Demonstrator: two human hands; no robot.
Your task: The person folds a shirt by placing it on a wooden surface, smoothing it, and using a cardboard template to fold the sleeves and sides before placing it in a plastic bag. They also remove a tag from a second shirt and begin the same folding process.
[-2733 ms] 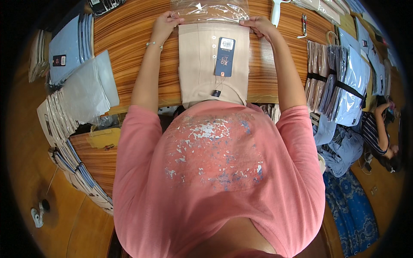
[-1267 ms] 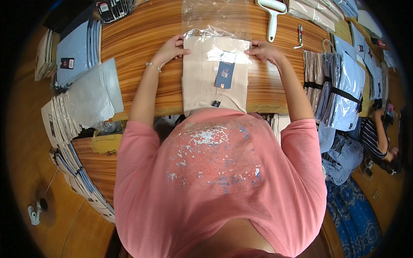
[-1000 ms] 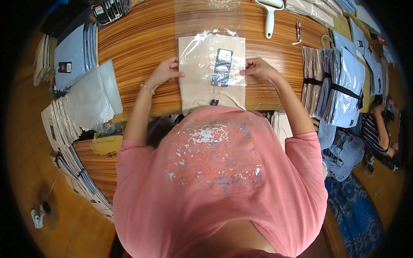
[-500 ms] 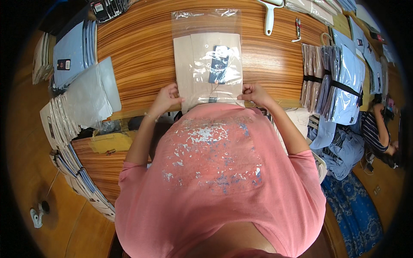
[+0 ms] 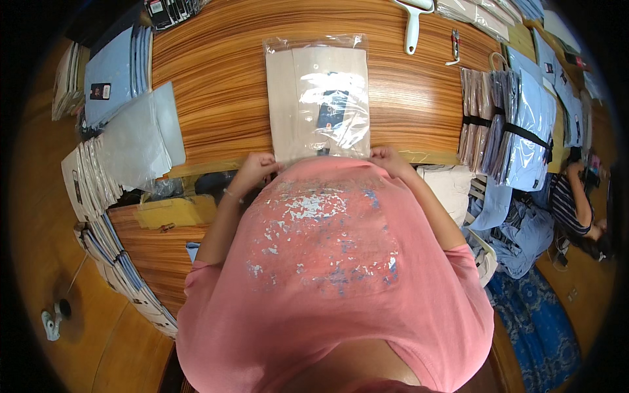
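Observation:
A folded beige shirt [image 5: 295,98] lies in a clear plastic bag [image 5: 314,40] before me. A dark blue hang tag [image 5: 333,109] shows through the shiny film. The bag's near end meets my pink top, which hides that edge. At the near left corner, my left hand [image 5: 257,168] is closed with its fingers pinching the bag. My right hand [image 5: 389,160] is likewise closed at the near right corner, its fingertips partly hidden.
Bagged shirts [image 5: 504,128] bound with black straps stand at the right. Folded blue shirts [image 5: 108,82] and empty clear bags [image 5: 137,141] lie at the left. Beyond are a white lint roller [image 5: 411,33] and small snips [image 5: 455,46]. Another person [image 5: 576,196] is at far right.
Both hands have drawn toward my body. The bag's loose far end has come nearer, leaving a shorter empty strip beyond the shirt.

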